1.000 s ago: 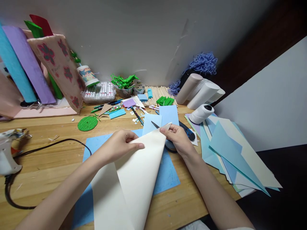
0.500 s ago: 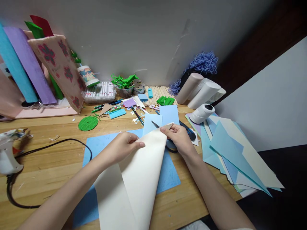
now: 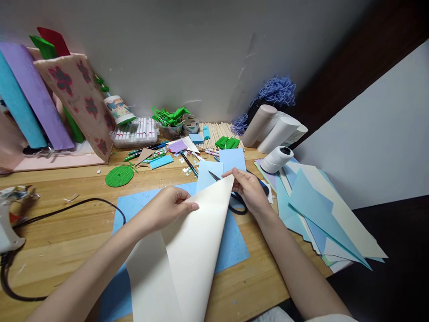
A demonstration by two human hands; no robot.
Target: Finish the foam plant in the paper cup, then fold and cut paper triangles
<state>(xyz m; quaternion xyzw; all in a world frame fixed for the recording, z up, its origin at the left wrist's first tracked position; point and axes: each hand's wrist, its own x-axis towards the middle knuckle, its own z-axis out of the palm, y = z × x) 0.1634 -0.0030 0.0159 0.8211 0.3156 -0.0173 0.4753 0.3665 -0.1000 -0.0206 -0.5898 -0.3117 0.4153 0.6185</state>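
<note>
A large cream sheet of paper [image 3: 197,232] is folded over on itself, its upper flap narrowing to a pointed corner at the top right. My left hand [image 3: 170,205] pinches the flap's upper left edge, thumb on top. At the pointed corner, my right hand [image 3: 248,188] grips the paper between thumb and fingers. Beneath the paper lies a blue sheet [image 3: 234,250]. Black-handled scissors [image 3: 239,205] rest just behind the right hand, partly hidden by it and by the paper. Two light blue paper pieces [image 3: 232,160] lie beyond them.
A glue gun [image 3: 10,223] with a black cable stands at the left. Coloured sheets [image 3: 321,201] overhang the table's right edge, with a white thread spool [image 3: 276,159] on them. Markers [image 3: 136,132], wooden sticks [image 3: 217,134], a green disc [image 3: 119,176] and paper scraps line the back.
My right hand's fingers have shifted at the paper's corner, with the thumb now less over the front. My left hand keeps its pinch. The whole view has moved slightly.
</note>
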